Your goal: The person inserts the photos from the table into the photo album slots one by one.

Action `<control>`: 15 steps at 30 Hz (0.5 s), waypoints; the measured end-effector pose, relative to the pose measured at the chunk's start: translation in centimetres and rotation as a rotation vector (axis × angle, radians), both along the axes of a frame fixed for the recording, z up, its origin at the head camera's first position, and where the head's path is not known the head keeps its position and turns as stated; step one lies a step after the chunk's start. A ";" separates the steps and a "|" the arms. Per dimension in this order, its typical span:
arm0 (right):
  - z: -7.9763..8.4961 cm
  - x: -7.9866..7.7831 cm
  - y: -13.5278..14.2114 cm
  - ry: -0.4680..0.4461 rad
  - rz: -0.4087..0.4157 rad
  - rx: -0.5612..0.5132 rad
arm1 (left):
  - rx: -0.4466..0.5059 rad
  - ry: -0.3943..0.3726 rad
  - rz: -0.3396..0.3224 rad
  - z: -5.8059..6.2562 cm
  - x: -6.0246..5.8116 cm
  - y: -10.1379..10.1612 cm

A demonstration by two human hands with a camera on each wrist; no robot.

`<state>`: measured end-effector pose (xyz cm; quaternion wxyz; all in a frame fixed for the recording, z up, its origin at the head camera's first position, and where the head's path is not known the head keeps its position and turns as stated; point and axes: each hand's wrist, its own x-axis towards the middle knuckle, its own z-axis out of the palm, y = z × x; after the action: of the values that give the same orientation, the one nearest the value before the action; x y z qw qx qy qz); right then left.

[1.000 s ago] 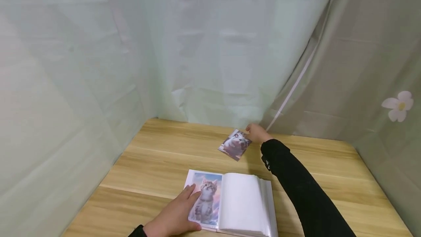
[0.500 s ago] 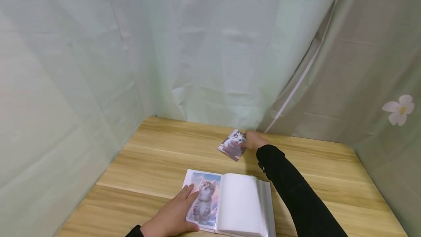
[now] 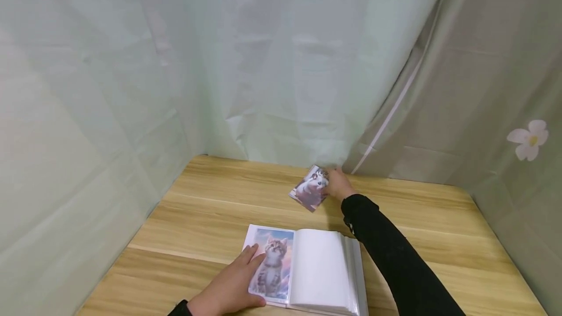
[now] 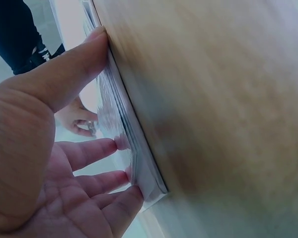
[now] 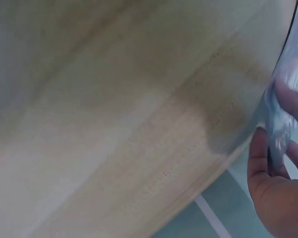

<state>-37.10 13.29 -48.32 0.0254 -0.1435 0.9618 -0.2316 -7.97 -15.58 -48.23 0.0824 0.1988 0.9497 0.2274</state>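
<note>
An open photo album [image 3: 319, 269] lies near the front of the wooden table, with a kitten picture [image 3: 277, 263] in its left page and a white page at right. My left hand [image 3: 234, 279] rests on that left page, fingers spread, and the left wrist view has the thumb [image 4: 72, 67] along the album's edge. Farther back, my right hand [image 3: 339, 184] pinches the right corner of a loose kitten photo [image 3: 310, 191]. In the right wrist view the photo [image 5: 284, 116] appears nearly edge-on, thumb on one face and fingers on the other, tilted up from the table.
The wooden table [image 3: 210, 228] has its far edge against a pale curtain [image 3: 281, 72]. More curtain hangs close along the left and right sides, with a white flower print [image 3: 528, 140] at right.
My right fingers have closed on the loose photo's corner, and its far end has lifted. The left hand and the album stay in place.
</note>
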 end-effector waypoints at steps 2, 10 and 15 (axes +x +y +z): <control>-0.1 0.1 0.1 0.018 -0.016 -0.046 | 0.001 -0.001 -0.002 -0.1 -0.1 -0.1; 0.7 1.2 0.6 0.019 -0.085 -0.332 | -0.002 -0.004 0.002 -0.4 -0.4 -0.4; 1.8 1.9 0.7 0.027 -0.089 -0.487 | 0.007 -0.014 0.022 -0.5 -0.8 -0.7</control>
<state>-35.23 14.02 -46.54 -0.0331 -0.1059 0.8833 -0.4555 -8.80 -16.25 -48.75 0.0858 0.1870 0.9505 0.2329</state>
